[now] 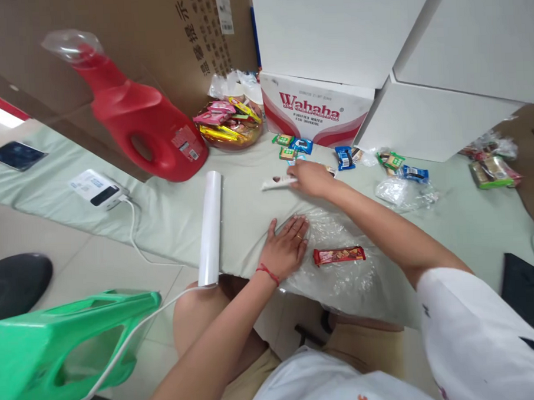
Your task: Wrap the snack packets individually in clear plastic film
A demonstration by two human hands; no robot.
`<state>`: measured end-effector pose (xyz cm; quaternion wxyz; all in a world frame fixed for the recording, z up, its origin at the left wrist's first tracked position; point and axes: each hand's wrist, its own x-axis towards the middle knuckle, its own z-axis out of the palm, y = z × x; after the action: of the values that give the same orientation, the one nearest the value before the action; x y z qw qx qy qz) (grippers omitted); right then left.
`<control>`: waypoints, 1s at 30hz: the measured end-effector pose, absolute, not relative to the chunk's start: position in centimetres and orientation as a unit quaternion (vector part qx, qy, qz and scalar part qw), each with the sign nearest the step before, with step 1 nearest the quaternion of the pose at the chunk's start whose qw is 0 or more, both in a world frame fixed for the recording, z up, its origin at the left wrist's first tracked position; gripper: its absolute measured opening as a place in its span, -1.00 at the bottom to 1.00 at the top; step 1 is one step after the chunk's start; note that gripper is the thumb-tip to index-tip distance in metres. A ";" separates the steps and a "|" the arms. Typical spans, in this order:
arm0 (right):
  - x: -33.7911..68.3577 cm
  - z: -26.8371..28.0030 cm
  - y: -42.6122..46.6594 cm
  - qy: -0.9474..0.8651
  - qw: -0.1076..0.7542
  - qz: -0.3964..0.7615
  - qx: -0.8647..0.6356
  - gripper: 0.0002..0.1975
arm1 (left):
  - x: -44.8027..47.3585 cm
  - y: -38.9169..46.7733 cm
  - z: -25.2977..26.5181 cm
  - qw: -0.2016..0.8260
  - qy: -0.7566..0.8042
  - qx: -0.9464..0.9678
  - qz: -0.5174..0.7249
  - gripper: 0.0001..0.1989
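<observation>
My left hand (285, 246) lies flat with its fingers stretched out, at the left edge of a clear plastic bag (354, 287) spread on the cloth. On that plastic rests a red wrapped snack bar (339, 255). Farther back, my right hand (314, 178) pinches one end of a slim white packet (275, 182) with a small brown mark. Small green packets (283, 140) and blue packets (302, 145) lie just beyond the right hand, some partly hidden by it. Another blue packet (345, 158) sits to its right.
A white roll (210, 226) lies left of my hands. Behind stand a red jug (146, 122), a bowl of wrapped snacks (233, 131) and a Wahaha carton (318, 109). More packets (402, 167) and crumpled plastic (403, 193) are rightward. A dark phone (521, 289) lies far right.
</observation>
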<state>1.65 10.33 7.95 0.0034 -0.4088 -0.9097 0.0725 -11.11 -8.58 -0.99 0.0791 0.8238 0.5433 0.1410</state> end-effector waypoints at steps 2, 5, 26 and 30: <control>7.3 8.1 6.5 -0.910 0.044 0.149 -0.384 -0.65 | -11.0 -8.5 -0.9 0.083 0.545 0.823 0.137 -0.47; 14.7 7.4 1.5 -0.864 0.122 0.283 -0.399 -0.65 | -10.9 -8.5 -0.7 0.086 0.546 0.824 0.124 -0.48; 17.4 4.7 0.9 -0.838 0.031 0.160 -0.520 -0.42 | -12.6 -7.3 0.0 0.091 0.587 0.765 0.250 -0.55; 16.2 4.4 1.7 -0.840 -0.025 0.184 -0.510 -0.59 | -10.2 -4.4 2.2 0.078 0.583 0.778 0.221 -0.48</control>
<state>16.24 1.72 4.36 -0.0247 -0.5104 -0.8396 0.1840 -10.16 -4.39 2.18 0.0777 0.7780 0.5829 0.2213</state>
